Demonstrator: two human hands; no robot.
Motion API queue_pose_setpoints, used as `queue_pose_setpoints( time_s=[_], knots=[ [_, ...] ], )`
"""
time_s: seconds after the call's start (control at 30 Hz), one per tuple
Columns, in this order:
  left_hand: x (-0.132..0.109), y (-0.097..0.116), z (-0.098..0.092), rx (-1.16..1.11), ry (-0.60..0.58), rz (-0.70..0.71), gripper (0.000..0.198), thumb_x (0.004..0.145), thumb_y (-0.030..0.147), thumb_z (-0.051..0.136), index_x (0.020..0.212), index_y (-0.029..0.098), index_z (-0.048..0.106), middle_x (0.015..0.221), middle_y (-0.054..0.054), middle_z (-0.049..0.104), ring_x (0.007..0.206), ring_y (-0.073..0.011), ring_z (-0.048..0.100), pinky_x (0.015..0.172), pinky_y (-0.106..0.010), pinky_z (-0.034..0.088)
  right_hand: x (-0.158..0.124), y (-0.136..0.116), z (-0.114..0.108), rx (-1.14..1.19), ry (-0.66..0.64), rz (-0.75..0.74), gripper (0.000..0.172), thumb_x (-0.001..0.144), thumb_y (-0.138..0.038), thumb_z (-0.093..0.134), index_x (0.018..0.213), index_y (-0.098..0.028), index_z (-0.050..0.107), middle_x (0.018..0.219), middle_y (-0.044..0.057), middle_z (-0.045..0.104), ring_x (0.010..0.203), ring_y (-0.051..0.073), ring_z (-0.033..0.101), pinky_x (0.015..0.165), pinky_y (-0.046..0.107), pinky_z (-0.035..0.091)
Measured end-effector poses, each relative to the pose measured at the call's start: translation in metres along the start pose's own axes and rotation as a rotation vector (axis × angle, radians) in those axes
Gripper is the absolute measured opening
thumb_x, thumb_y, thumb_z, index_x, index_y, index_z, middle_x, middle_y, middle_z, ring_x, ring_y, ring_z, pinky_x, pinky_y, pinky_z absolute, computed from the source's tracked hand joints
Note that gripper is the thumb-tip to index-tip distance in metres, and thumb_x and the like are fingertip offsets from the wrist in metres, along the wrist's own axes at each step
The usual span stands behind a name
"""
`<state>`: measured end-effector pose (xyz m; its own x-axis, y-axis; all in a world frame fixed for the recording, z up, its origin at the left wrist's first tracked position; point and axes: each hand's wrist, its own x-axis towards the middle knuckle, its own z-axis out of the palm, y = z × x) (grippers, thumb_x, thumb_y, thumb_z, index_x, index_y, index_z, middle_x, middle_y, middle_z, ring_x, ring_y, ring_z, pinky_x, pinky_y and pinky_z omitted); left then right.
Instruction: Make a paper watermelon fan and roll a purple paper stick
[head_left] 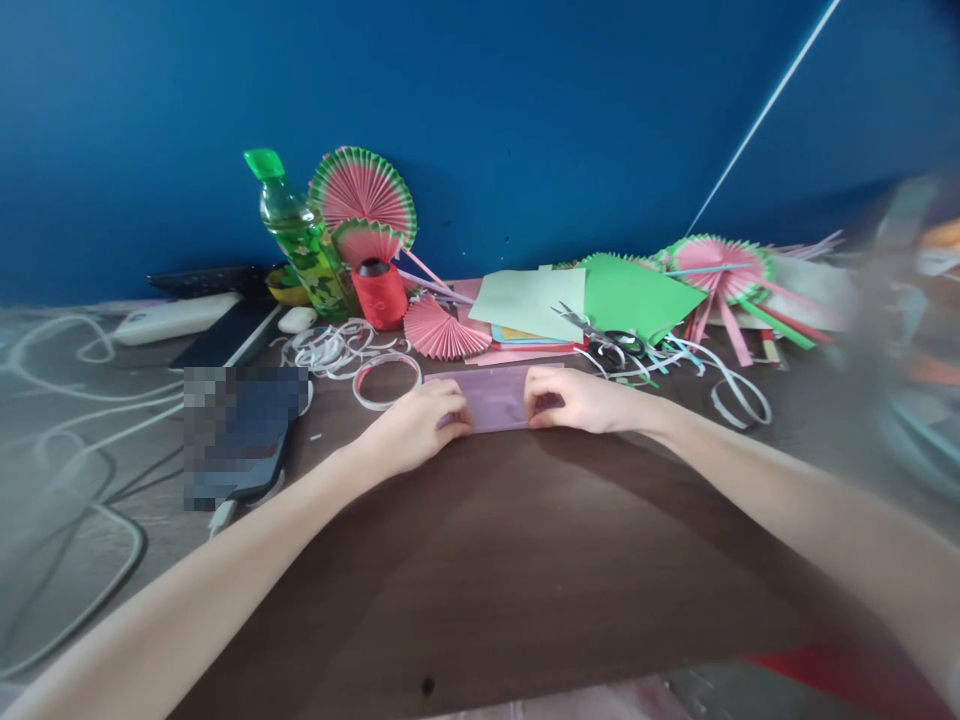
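A strip of purple paper (498, 398) lies on the dark table in front of me. My left hand (417, 422) pinches its near edge at the left end, thumb below and fingers curled over the top. At the right end my right hand (576, 400) grips the same edge in a like way, its fingers bent and pressed together. Between the two hands the sheet's middle shows flat and smooth. Just behind the left hand sits a roll of tape (387, 381). Scissors (592, 330) rest on pale green paper (525, 298) beyond the right hand.
Pleated pink-and-green paper fans (367, 195) stand against the blue wall, beside a green bottle (300, 235) and a red cylinder (379, 296). A green sheet (637, 298) lies right of centre. White paper strips (330, 345) are scattered behind. A phone (247, 435) and cables (135, 540) occupy the left.
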<state>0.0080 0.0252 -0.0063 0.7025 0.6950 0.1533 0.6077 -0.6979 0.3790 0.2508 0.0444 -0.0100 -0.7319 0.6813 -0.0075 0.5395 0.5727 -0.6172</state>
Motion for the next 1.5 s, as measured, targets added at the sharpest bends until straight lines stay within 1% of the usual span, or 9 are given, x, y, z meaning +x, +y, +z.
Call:
queue_pose_setpoints(
  time_s=[0.2,0.43,0.53,0.63,0.8,0.93,1.07,1.27,1.5],
  knots=[
    [0.0,-0.006,0.002,-0.043,0.027,-0.015,0.006,0.079,0.019,0.054,0.075,0.016,0.054,0.083,-0.002,0.053,0.081,-0.0144,0.051,0.076,-0.028,0.042,0.001,-0.001,0.002,0.004,0.04,0.058,0.008,0.073,-0.021,0.06,0.072,-0.017,0.053,0.076,0.0,0.051,0.07,0.013,0.045,0.065,0.026,0.036],
    [0.0,-0.004,0.001,-0.03,0.012,-0.013,0.008,0.076,0.023,0.059,0.073,0.016,0.055,0.08,-0.001,0.056,0.081,-0.0156,0.052,0.077,-0.029,0.042,-0.002,-0.005,-0.002,-0.015,0.01,-0.015,0.01,0.073,-0.023,0.062,0.072,-0.016,0.056,0.081,0.002,0.054,0.075,0.013,0.049,0.069,0.027,0.039],
    [-0.001,-0.004,0.0,-0.006,0.033,-0.015,0.005,0.077,0.02,0.055,0.073,0.016,0.055,0.08,-0.002,0.055,0.079,-0.0148,0.052,0.074,-0.028,0.043,-0.002,-0.004,-0.003,-0.006,0.016,-0.003,0.007,0.075,-0.022,0.059,0.072,-0.016,0.058,0.08,0.002,0.055,0.071,0.012,0.049,0.065,0.026,0.039],
    [-0.001,-0.004,0.001,0.018,0.076,-0.03,0.007,0.079,0.017,0.05,0.073,0.016,0.055,0.079,-0.002,0.055,0.076,-0.0142,0.052,0.073,-0.028,0.043,-0.002,-0.001,-0.003,-0.006,0.054,0.011,0.007,0.077,-0.018,0.053,0.074,-0.015,0.059,0.08,0.003,0.056,0.071,0.013,0.05,0.066,0.027,0.039],
    [-0.001,-0.005,0.006,0.088,0.11,-0.006,0.011,0.081,0.016,0.047,0.073,0.016,0.054,0.081,-0.004,0.055,0.08,-0.0155,0.052,0.078,-0.03,0.043,0.0,0.001,0.001,-0.062,0.116,-0.039,0.008,0.077,-0.016,0.053,0.071,-0.015,0.056,0.078,0.003,0.054,0.071,0.013,0.048,0.067,0.027,0.037],
    [-0.002,-0.006,0.009,0.112,0.129,0.022,0.011,0.083,0.016,0.045,0.076,0.015,0.054,0.085,-0.005,0.055,0.085,-0.0165,0.051,0.082,-0.031,0.042,0.001,0.001,0.004,-0.086,0.138,0.015,0.01,0.077,-0.017,0.056,0.068,-0.016,0.052,0.073,0.001,0.049,0.066,0.012,0.044,0.064,0.026,0.035],
    [-0.002,-0.006,0.009,0.099,0.139,0.028,0.01,0.083,0.015,0.045,0.078,0.016,0.054,0.087,-0.005,0.055,0.086,-0.016,0.051,0.082,-0.031,0.043,0.001,0.002,0.005,-0.068,0.168,0.059,0.009,0.076,-0.018,0.059,0.072,-0.015,0.051,0.078,0.001,0.048,0.065,0.011,0.042,0.063,0.025,0.034],
    [-0.003,-0.007,0.009,0.105,0.124,0.036,0.008,0.082,0.022,0.052,0.077,0.016,0.055,0.085,-0.004,0.056,0.086,-0.0167,0.051,0.081,-0.031,0.043,0.001,0.002,0.003,-0.034,0.132,0.067,0.007,0.077,-0.017,0.056,0.072,-0.015,0.053,0.076,0.0,0.048,0.065,0.01,0.044,0.063,0.025,0.035],
    [-0.002,-0.007,0.013,0.148,0.2,0.02,0.012,0.083,0.018,0.047,0.075,0.016,0.056,0.08,-0.004,0.056,0.08,-0.0158,0.053,0.077,-0.03,0.045,0.0,0.005,0.002,-0.006,0.117,0.044,0.009,0.078,-0.024,0.058,0.074,-0.016,0.054,0.075,0.0,0.052,0.065,0.011,0.047,0.06,0.024,0.036]
  ],
)
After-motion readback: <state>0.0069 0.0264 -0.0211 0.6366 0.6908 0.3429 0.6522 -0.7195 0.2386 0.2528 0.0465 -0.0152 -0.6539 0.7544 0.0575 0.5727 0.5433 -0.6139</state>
